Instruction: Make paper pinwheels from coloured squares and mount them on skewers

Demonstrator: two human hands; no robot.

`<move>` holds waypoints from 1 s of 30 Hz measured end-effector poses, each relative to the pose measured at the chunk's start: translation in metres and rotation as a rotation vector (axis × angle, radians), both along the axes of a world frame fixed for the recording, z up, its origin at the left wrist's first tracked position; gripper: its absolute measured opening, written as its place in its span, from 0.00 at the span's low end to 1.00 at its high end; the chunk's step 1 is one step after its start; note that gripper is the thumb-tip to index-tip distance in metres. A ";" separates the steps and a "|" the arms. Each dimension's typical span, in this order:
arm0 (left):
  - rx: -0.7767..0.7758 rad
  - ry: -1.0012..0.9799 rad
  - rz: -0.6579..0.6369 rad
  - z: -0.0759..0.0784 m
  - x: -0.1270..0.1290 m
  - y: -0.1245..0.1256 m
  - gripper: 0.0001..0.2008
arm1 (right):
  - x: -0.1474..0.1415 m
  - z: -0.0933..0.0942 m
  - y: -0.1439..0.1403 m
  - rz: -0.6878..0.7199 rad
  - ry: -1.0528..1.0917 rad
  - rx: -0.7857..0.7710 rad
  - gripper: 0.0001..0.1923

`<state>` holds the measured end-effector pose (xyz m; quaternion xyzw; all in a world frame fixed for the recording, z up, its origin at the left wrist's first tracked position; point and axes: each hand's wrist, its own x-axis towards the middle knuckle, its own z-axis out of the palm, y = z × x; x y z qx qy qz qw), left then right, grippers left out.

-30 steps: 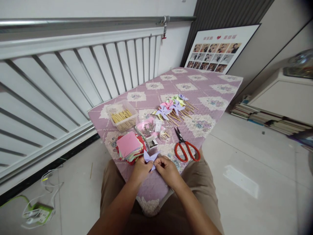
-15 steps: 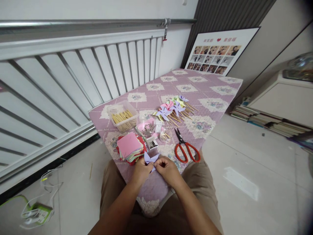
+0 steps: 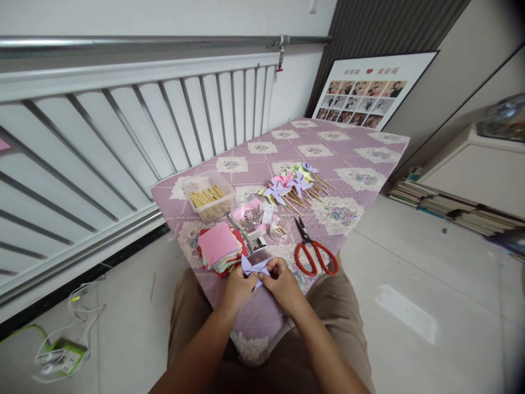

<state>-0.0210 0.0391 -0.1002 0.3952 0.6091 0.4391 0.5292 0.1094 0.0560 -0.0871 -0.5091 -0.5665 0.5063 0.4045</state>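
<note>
Between my hands is a purple paper pinwheel (image 3: 255,266), its flaps partly folded in toward the middle. My left hand (image 3: 239,285) pinches its left side. My right hand (image 3: 282,280) grips the right side with thumb and fingers, close to the centre. Just left of the paper lies a stack of coloured paper squares (image 3: 221,246), pink on top. A small white box of dark pins (image 3: 257,242) stands right behind the pinwheel. To the right, scissors with red handles (image 3: 314,254) lie partly open, blades pointing away from me.
A clear plastic box of wooden sticks (image 3: 209,197) stands at the table's left edge. Nearby are a pink tray of small metal pieces (image 3: 249,217) and a round clear dish (image 3: 279,229). Finished pinwheels on sticks (image 3: 297,183) lie farther back on the flowered tablecloth (image 3: 311,150).
My right fingers have shifted slightly up and over the pinwheel's right flap, which now lies more folded toward the centre. The whole view has shifted a little.
</note>
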 end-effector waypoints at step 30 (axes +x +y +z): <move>0.066 0.132 0.092 -0.008 0.005 -0.002 0.06 | 0.008 0.007 0.004 0.159 0.112 -0.196 0.08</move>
